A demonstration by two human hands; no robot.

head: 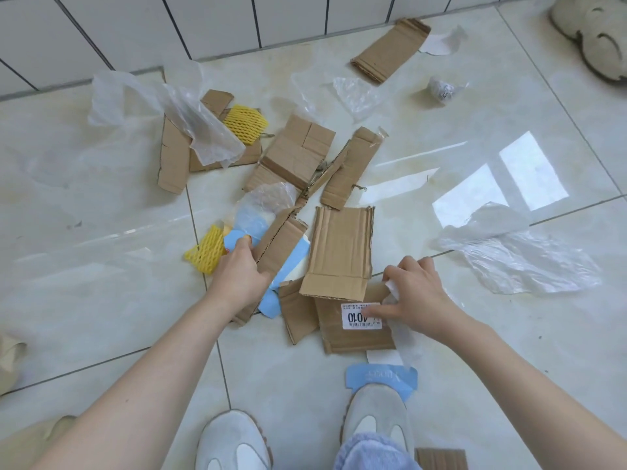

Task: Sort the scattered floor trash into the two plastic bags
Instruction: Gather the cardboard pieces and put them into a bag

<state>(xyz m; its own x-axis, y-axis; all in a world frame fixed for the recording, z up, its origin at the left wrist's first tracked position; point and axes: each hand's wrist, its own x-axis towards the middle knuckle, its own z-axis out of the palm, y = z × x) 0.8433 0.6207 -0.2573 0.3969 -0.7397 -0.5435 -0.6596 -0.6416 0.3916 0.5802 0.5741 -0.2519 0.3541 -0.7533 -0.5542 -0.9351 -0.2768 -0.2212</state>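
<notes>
Glossy pale floor tiles (475, 157) meet a white tiled wall (169, 25) at the top, with trash scattered between. Two plastic bags lie flat on the floor: one (176, 120) at upper left, draped over cardboard beside a yellow foam net (246, 122), the other (519, 256) at right, with nothing visible inside. Whether the left bag holds anything I cannot tell. The left hand (239, 269) curls around a long cardboard strip (278, 242) lying over blue-and-white packaging (271, 296). The right hand (412, 293) pinches a crumpled white scrap (393, 288), its fingertips (371, 312) on the labelled cardboard piece (353, 330). More cardboard pieces (298, 154) lie mid-floor.
</notes>
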